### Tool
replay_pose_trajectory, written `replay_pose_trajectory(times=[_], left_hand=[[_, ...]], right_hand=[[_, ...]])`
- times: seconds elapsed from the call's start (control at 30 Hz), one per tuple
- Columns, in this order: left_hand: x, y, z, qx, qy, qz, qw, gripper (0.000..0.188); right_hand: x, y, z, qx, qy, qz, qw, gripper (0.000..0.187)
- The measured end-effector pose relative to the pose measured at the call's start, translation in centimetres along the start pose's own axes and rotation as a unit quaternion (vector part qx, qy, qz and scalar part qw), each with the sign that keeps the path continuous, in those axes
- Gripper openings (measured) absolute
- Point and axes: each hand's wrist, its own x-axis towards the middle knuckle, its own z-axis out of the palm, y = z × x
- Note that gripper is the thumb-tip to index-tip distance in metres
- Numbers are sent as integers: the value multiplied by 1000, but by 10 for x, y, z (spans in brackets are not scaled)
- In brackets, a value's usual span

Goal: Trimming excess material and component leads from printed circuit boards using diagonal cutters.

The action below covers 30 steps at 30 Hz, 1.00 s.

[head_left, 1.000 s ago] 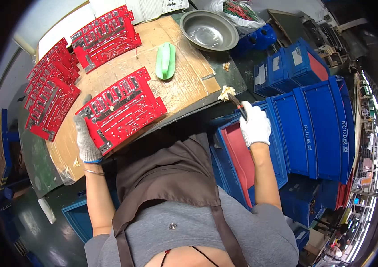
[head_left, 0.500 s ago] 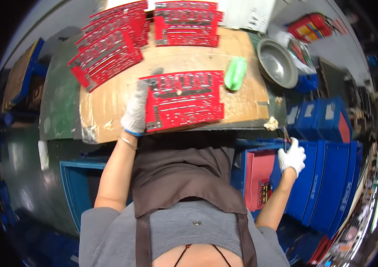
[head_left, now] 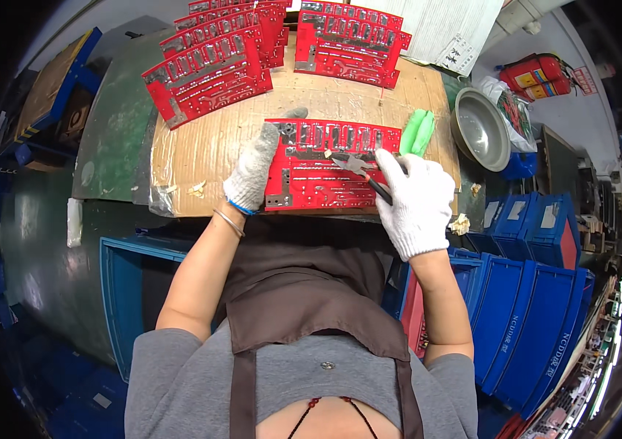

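A red circuit board (head_left: pixel 311 192) lies near the front edge of the cardboard-covered table. My gloved left hand (head_left: pixel 255 168) grips it by its left edge, thumb and fingers wrapped round the side. In my gloved right hand (head_left: pixel 419 205) is a pair of cutting pliers (head_left: pixel 353 165) with dark handles. Their metal jaws are over the middle of the board, next to a small pale scrap (head_left: pixel 328 154). Part of the board's right side is hidden behind the right hand. Beyond that hand lies a bright green wrapped bundle (head_left: pixel 418 132).
More red boards (head_left: pixel 212 73) overlap at the back left, and another stack (head_left: pixel 347 44) stands at the back centre. A metal bowl (head_left: pixel 483 132) sits on the right. Blue crates (head_left: pixel 538 307) stand below right, a teal crate (head_left: pixel 117 314) below left. Pale scraps (head_left: pixel 460 224) lie about.
My right hand has come up from beside the crates at the lower right, bringing the pliers over the board. The left hand keeps its hold on the board's left edge.
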Motion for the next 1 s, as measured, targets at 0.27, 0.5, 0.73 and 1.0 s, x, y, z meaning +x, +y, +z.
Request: replay_pose_trajectory(times=[0.27,0.5,0.73,1.0], left_hand=[[1,0,-1,12,-1,-2,1000,73],[-1,2,0,34,8,2,999,73],[1,0,0,7,3,-11,1000,74],[1,-4,-5,3,-6,4,1000,73]], right_hand=[[12,-6,1,-51,-28,-5,998,65],[11,7,21,-56,8,-40,998,60],[4,9,44,30,126,-102,986,59],[4,5,28,-39,91,-13,995,67]])
